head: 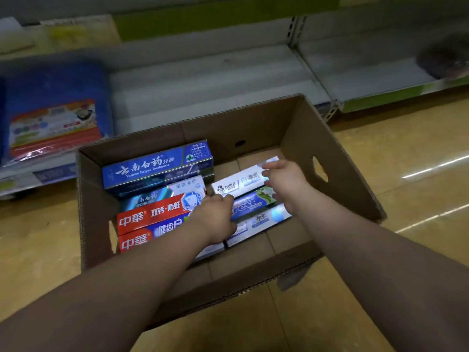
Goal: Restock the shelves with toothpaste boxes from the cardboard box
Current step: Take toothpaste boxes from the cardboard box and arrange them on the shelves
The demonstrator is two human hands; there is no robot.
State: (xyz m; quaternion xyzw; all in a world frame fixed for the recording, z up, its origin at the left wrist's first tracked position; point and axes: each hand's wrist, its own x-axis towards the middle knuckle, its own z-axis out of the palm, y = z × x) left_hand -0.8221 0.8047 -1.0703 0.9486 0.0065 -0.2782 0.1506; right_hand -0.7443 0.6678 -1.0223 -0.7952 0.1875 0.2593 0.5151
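An open cardboard box [337, 148] stands on the floor with several toothpaste boxes inside. On its left side lie blue Yunnan Baiyao boxes [152, 165] and red boxes [142, 217]. On the right lie a white Darlie box [236, 184], a blue Crest box [250, 203] and another white box [261, 221]. My left hand [215, 219] grips the left end of the Crest box. My right hand [285, 180] curls over the right ends of the Darlie and Crest boxes. The low shelf [203, 82] behind the box is bare.
A blue packaged item [53, 107] lies on the shelf at the left. A second shelf bay [368, 72] at the right has a dark blurred object [444, 59] on it. Yellowish floor surrounds the cardboard box.
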